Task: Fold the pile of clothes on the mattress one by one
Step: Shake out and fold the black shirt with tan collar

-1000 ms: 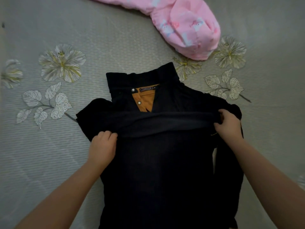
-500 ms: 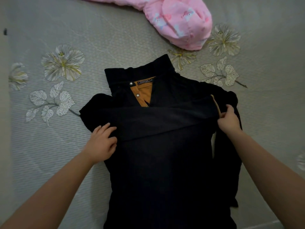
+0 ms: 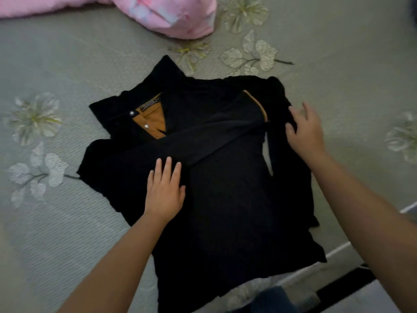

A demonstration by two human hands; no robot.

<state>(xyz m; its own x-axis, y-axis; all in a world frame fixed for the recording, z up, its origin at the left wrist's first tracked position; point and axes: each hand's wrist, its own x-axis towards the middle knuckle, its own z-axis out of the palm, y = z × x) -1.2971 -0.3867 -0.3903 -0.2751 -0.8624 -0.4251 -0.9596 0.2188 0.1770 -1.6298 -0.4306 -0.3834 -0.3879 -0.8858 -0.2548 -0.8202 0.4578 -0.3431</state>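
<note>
Centre frame: my left hand [image 3: 164, 190] lies flat, fingers straight, on the black shirt [image 3: 225, 199].
Right: my right hand [image 3: 304, 134], fingers spread, touches its edge.
Top: pink garment [image 3: 180, 16] on the mattress [image 3: 67, 64].

Black shirt [image 3: 225, 199]: collared, orange-brown inner placket with two snap buttons and a neck label; lies flat at frame centre on the grey floral mattress [image 3: 67, 222], collar toward upper left, one sleeve folded diagonally across the chest. Pink garment [image 3: 176, 16]: crumpled, top centre.

Flat hands [image 3: 165, 190] on black shirt [image 3: 225, 199]
</note>
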